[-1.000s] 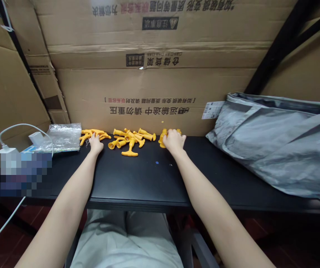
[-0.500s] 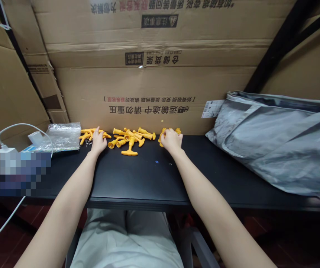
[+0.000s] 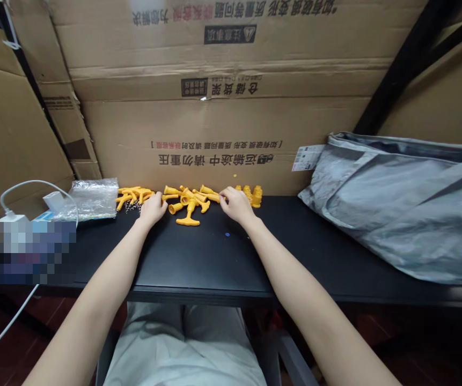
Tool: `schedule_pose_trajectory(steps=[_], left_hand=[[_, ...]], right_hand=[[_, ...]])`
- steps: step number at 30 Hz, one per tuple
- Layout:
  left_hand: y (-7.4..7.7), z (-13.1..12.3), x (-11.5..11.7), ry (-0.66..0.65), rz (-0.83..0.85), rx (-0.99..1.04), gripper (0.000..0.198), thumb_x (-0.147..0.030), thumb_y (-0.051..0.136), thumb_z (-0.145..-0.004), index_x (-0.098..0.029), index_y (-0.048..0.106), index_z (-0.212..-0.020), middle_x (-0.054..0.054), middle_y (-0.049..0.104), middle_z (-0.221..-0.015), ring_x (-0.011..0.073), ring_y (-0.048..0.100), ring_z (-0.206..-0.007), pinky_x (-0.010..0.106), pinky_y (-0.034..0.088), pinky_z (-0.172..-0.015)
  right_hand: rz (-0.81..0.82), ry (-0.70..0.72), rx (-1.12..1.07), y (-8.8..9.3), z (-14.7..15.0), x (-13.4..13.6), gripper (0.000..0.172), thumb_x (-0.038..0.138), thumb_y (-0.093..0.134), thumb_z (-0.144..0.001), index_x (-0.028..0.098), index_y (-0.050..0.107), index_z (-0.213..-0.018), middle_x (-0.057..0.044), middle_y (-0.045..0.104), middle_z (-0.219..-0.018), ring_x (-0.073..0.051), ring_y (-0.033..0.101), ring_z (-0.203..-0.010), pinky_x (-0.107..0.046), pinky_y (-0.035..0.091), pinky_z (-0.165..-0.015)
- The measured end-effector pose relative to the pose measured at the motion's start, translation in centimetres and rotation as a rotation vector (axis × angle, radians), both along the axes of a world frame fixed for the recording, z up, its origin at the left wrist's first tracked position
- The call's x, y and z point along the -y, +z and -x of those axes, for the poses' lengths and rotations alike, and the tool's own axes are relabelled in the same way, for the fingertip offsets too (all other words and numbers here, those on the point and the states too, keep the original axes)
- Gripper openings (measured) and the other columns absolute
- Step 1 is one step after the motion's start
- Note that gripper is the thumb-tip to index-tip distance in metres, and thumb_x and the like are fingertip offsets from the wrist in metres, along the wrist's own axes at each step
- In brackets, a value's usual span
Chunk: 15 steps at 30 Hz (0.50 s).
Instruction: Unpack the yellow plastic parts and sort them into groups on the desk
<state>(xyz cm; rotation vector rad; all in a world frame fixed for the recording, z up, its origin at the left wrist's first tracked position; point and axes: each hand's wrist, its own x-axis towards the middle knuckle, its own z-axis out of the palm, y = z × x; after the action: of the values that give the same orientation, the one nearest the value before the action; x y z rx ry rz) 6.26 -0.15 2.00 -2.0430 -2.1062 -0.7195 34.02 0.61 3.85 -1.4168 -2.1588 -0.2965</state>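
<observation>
My left hand (image 3: pixel 153 210) curls over the left end of the heap, its fingers closed around a yellow plastic corkscrew piece (image 3: pixel 170 197) that they mostly cover. At the heap's right side, my right hand (image 3: pixel 236 205) has thumb and fingers closed at the end of another yellow corkscrew piece (image 3: pixel 212 198); the contact is partly hidden. Between them lie several yellow bell-ended sleeves (image 3: pixel 175 208) and a T-shaped handle (image 3: pixel 188 221). Left of my left hand are yellow handles (image 3: pixel 134 193) with metal spirals (image 3: pixel 133 206). Behind my right hand stand upright yellow pieces (image 3: pixel 257 196).
A cardboard sheet (image 3: pixel 214 120) walls the back of the black table (image 3: pixel 198 262). Clear plastic wrap (image 3: pixel 94 198), a white charger (image 3: pixel 12 230) and its cable lie left. A grey bag (image 3: pixel 400 209) fills the right. A small blue dot (image 3: pixel 227 234) is on the tabletop.
My left hand has moved right from the spiral handles to the sleeves. My right hand has moved left off the upright yellow pieces, which now show, to the heap's right end.
</observation>
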Motion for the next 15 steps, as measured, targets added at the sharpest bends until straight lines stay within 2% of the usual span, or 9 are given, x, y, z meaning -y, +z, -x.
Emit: schedule_pose_trajectory(steps=[4, 7, 10, 15], left_hand=[[1.2, -0.8, 0.9, 0.021, -0.127, 0.068, 0.032, -0.03, 0.046, -0.09, -0.017, 0.057, -0.116, 0.015, 0.066, -0.113, 0.0282, 0.063, -0.105, 0.035, 0.049, -0.084], [1.8, -1.8, 1.6, -0.045, -0.225, 0.114, 0.033, -0.029, 0.048, -0.09, -0.018, 0.056, -0.12, 0.012, 0.066, -0.116, 0.0256, 0.063, -0.105, 0.032, 0.048, -0.085], [1.9, -3.1, 2.2, -0.148, -0.285, 0.131, 0.035, -0.029, 0.05, -0.089, -0.017, 0.057, -0.122, 0.012, 0.065, -0.119, 0.0235, 0.064, -0.104, 0.03, 0.048, -0.087], [1.3, -5.3, 2.8, -0.321, -0.281, 0.072, 0.038, -0.03, 0.052, -0.088, -0.016, 0.057, -0.123, 0.013, 0.066, -0.119, 0.0234, 0.064, -0.106, 0.03, 0.049, -0.089]], right_hand=[[0.005, 0.218, -0.102, -0.6, 1.9, 0.6, 0.022, 0.019, 0.045, -0.092, 0.016, 0.065, -0.098, -0.01, 0.068, -0.102, -0.02, 0.061, -0.094, -0.031, 0.042, -0.084], [0.075, 0.369, -0.275, -1.3, 3.7, 1.0, 0.022, 0.024, 0.046, -0.093, 0.017, 0.066, -0.1, -0.009, 0.069, -0.103, -0.019, 0.063, -0.093, -0.032, 0.045, -0.087], [0.222, 0.476, -0.436, -2.0, 5.2, 1.2, 0.026, 0.031, 0.044, -0.095, 0.02, 0.066, -0.104, -0.007, 0.069, -0.103, -0.019, 0.064, -0.096, -0.034, 0.047, -0.089], [0.476, 0.551, -0.645, -2.5, 6.3, 1.1, 0.046, 0.05, 0.034, -0.097, 0.02, 0.068, -0.094, -0.006, 0.07, -0.093, -0.019, 0.065, -0.088, -0.035, 0.052, -0.083]])
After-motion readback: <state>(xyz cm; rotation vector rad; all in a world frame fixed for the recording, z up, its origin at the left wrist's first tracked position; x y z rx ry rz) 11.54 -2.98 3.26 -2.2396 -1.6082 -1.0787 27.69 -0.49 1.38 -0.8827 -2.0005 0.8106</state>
